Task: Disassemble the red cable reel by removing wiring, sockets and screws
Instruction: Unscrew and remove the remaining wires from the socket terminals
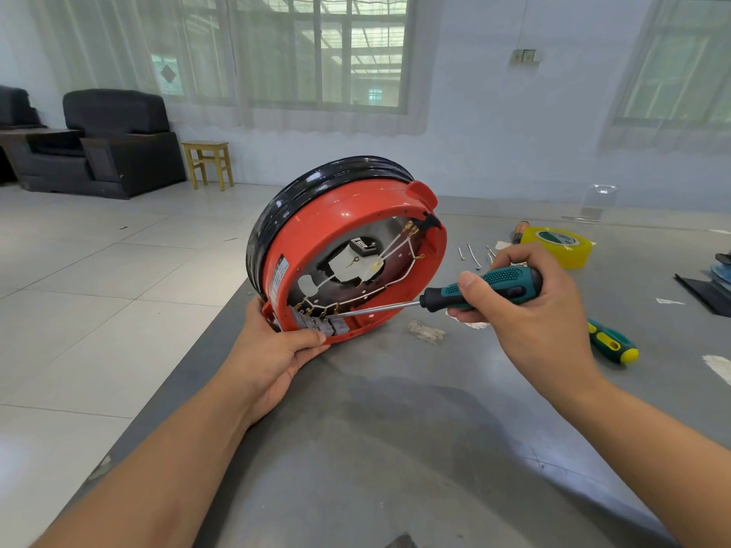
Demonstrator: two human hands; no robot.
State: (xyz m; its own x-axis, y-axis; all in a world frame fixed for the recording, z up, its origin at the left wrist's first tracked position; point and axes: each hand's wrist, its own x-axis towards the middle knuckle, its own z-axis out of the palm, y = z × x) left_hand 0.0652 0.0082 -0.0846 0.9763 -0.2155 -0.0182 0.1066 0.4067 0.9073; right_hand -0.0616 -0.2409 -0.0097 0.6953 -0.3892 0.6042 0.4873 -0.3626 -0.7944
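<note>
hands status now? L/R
Left hand: grips the lower rim of the red cable reel, tilted on the table.
Right hand: grips the teal screwdriver, tip inside the reel.

— What sort of place is this?
— A plain room used as a makeshift workshop: a grey worktable (395, 448) with a spare screwdriver (613, 342), loose screws (474, 257) and yellow tape (557, 245).
— And far left?
— Black armchairs (114, 144), a wooden stool (207, 164), tiled floor (99, 270), curtained windows (316, 53).

Screwdriver tip (328, 316) seemingly hidden among terminals (316, 310)
</note>
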